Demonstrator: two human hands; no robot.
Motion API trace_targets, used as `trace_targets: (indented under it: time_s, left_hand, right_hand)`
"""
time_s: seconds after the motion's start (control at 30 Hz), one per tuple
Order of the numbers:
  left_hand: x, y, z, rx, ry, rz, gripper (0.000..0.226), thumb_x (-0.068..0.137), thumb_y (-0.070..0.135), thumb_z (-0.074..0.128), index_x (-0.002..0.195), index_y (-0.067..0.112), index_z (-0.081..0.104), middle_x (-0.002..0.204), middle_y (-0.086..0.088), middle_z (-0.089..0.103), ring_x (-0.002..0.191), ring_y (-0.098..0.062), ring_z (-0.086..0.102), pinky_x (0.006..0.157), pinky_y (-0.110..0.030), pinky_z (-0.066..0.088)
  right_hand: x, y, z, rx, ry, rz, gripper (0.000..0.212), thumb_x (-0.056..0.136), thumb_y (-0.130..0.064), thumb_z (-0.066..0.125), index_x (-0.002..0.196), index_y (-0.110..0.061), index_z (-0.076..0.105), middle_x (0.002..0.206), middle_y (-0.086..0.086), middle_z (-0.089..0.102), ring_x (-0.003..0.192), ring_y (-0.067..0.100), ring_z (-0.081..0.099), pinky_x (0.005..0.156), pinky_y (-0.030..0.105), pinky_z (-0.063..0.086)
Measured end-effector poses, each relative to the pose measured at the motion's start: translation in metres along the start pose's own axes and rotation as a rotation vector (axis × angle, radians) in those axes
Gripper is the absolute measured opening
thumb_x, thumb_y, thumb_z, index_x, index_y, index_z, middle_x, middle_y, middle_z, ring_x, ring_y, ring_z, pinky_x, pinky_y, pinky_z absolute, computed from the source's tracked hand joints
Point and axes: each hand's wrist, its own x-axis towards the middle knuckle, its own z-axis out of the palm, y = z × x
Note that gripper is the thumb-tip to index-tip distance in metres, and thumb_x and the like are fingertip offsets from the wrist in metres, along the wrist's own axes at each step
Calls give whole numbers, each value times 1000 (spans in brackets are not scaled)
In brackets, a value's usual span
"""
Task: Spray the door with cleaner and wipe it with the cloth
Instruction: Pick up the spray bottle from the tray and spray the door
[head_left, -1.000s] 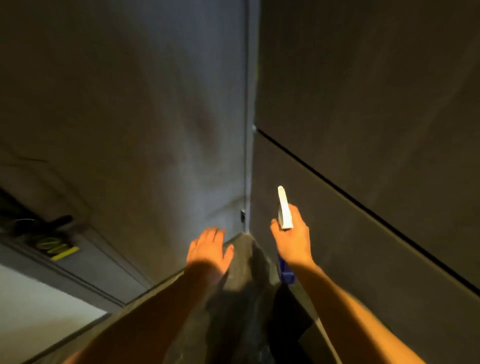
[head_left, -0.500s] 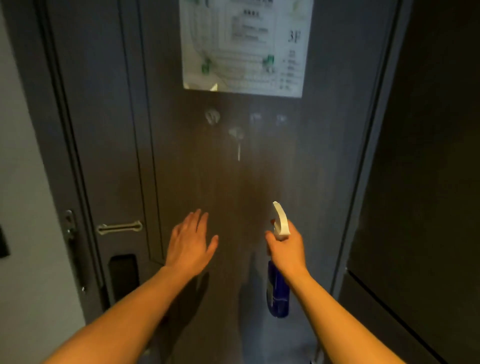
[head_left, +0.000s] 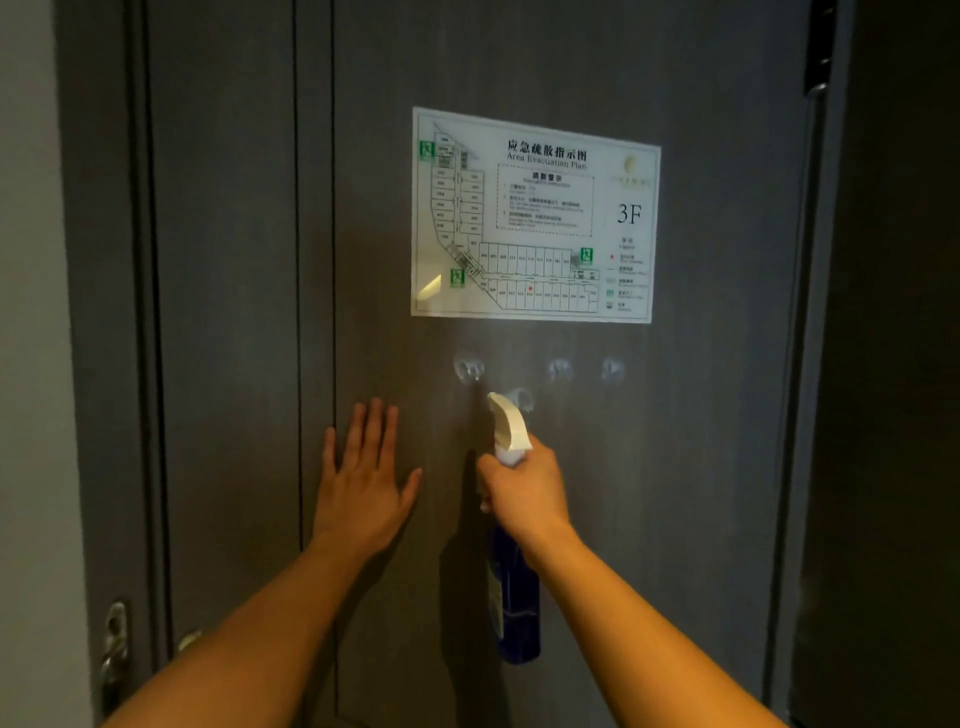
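Bare door (head_left: 675, 493) surface is left free at centre right and lower right; the upper centre is taken by the evacuation plan (head_left: 535, 215), with clear hooks (head_left: 558, 370) just below.

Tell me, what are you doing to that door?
A person is getting ready to clean the dark grey door. The right hand grips a blue spray bottle, its white nozzle pointing up at the door just below the evacuation plan sign. The left hand is open and flat, fingers spread, against or very near the door. A few clear hooks sit under the sign. No cloth is in view, so wiping has not begun.
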Motion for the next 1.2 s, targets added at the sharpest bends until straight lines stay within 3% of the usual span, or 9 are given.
trace_targets:
  time_s: [0.13,0.3,0.47,0.57,0.67,0.93,1.2]
  left_hand:
    - [2,-1,11,34,41,3,90,95,66,29,160,15,-6,169,-11,-14,155,-25,-16,123,-53,-9]
    - [3,-2,14,60,54,-5,92,95,67,31,160,15,-6,169,-11,-13,155,-26,-14,123,-54,-9]
    - [1,13,14,32,53,-60,93,94,58,37,159,11,-9,168,-16,-16,154,-29,-19,123,-53,-10]
    - [-2,36,16,-58,55,-90,96,93,51,47,159,7,-8,166,-18,-18,154,-31,-19,125,-51,-4]
    - [-1,50,22,-105,50,-137,101,93,52,53,159,5,-7,165,-19,-17,154,-33,-19,125,-53,-4]
    - [-2,47,24,-90,13,-154,100,95,62,41,157,7,-15,164,-19,-23,152,-30,-26,124,-54,-6]
    - [-2,49,23,-83,9,-150,100,95,62,39,156,7,-18,164,-19,-24,152,-31,-26,124,-54,-6]
  right_hand:
    - [14,-4,7,-11,-26,-7,12,87,-7,62,84,-19,61,73,8,63,60,19,60,57,34,55]
    - [26,6,1,-92,-25,-60,5,88,-16,64,84,-19,63,76,13,68,68,31,68,63,46,58]
    - [28,20,-31,53,66,26,9,82,-11,61,89,-16,65,64,3,60,56,19,57,56,35,52]
    - [30,22,-55,18,114,28,1,84,-12,62,83,-12,62,63,5,57,56,19,56,57,38,51]
    - [33,17,-76,-65,126,1,12,90,-10,62,78,-9,57,63,8,57,54,17,55,51,32,47]
    - [50,26,-109,-8,281,48,3,87,-9,62,89,-6,61,66,11,58,55,22,56,53,36,48]
    - [40,34,-110,-89,182,34,5,87,-9,62,83,-7,59,64,9,58,56,20,56,54,36,48]
